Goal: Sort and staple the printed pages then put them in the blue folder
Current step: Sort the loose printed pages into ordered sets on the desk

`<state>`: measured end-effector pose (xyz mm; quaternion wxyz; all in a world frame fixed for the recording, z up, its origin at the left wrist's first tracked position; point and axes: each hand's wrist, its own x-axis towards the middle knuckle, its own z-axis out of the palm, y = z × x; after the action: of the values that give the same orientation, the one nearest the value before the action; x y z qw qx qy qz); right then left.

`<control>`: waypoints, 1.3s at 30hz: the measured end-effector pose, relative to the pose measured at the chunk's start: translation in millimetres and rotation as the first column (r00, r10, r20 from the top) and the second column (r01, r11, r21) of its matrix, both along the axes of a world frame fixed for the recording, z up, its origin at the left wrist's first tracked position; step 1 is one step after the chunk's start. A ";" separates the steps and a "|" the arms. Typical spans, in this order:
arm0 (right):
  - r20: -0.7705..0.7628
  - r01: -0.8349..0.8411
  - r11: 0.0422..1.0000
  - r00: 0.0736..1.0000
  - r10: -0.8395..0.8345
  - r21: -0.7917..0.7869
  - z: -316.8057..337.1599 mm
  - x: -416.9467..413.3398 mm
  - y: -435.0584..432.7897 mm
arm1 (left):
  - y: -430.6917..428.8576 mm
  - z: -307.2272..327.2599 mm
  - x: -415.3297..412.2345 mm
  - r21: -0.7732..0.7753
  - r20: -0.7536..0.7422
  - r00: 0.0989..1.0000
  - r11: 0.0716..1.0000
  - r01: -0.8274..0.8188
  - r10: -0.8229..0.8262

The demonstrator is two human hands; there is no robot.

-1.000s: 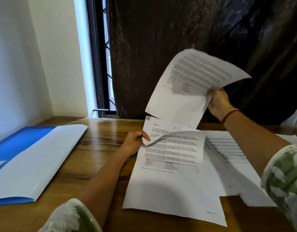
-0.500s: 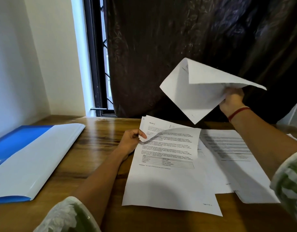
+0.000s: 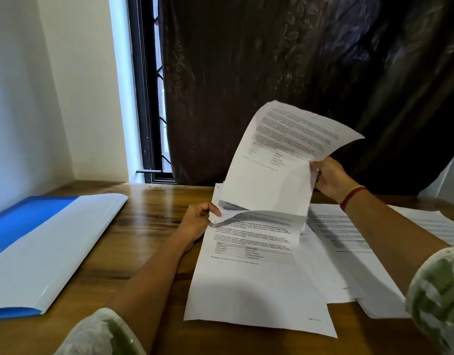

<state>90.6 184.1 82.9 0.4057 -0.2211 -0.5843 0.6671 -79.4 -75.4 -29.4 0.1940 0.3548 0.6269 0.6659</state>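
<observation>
A printed page [image 3: 277,155] hangs upright over the table, pinched at its right edge by my right hand [image 3: 331,179]. Its lower end dips behind the raised corner of a stack of printed pages [image 3: 249,283] lying in front of me. My left hand [image 3: 199,221] pinches the top-left corner of that stack's upper sheet and lifts it, curling it up. The blue folder [image 3: 23,219] lies open at the left, with a white inner flap [image 3: 54,249] over most of it. No stapler is in view.
More printed pages [image 3: 348,242] lie spread on the wooden table [image 3: 149,226] to the right of the stack, under my right forearm. A dark curtain [image 3: 272,73] hangs behind the table, and a window frame [image 3: 143,98] stands at the back left beside a white wall.
My right hand has brought its page back down and to the left, flipping it so the printed side faces me. My left hand still holds the lifted corner.
</observation>
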 end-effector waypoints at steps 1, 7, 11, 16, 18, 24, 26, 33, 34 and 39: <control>0.016 0.055 0.998 0.998 -0.056 0.030 -1.9 0.6 5.8 | 0.4 -0.3 -0.6 0.003 0.005 1.000 1.000 -0.001 0.001; 0.094 0.190 0.977 0.976 -0.199 0.095 -10.1 17.8 20.9 | -1.4 1.6 0.0 0.001 0.026 1.000 1.000 0.001 -0.001; 0.262 -0.051 0.992 0.965 0.020 0.111 -15.4 22.3 10.0 | -2.0 4.3 1.7 -0.011 0.038 0.999 0.999 -0.034 0.035; 0.400 -0.077 0.989 0.916 0.021 0.123 -14.4 15.9 4.4 | -1.7 5.7 4.2 -0.037 0.062 0.992 0.993 -0.108 0.110; 0.502 -0.133 0.986 0.862 0.067 0.096 -20.8 13.0 -0.3 | -0.7 5.1 2.3 -0.045 0.084 0.984 0.987 -0.156 0.160; 0.625 -0.289 0.954 0.731 0.274 -0.080 -48.0 13.0 -25.5 | 3.0 1.5 -4.2 0.024 0.169 0.937 0.949 -0.314 0.306; 0.665 -0.355 0.930 0.671 0.326 -0.097 -52.5 13.2 -34.1 | 1.5 1.3 -3.1 0.058 0.183 0.929 0.940 -0.338 0.322; 0.637 -0.404 0.912 0.684 0.356 -0.075 -59.5 15.1 -43.9 | 2.1 -0.3 -3.8 0.113 0.201 0.938 0.945 -0.308 0.282; 0.611 -0.405 0.911 0.702 0.366 -0.080 -62.2 15.8 -42.9 | 1.3 -0.2 -3.2 0.126 0.210 0.938 0.944 -0.306 0.276; 0.470 -0.417 0.903 0.781 0.412 -0.098 -78.1 24.4 -43.6 | -2.6 4.9 3.7 0.161 0.224 0.943 0.945 -0.284 0.245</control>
<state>115.0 140.5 4.8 0.0927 -0.2433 -0.7042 0.6605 -75.7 -78.1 -24.5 0.1297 0.2151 0.5793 0.7754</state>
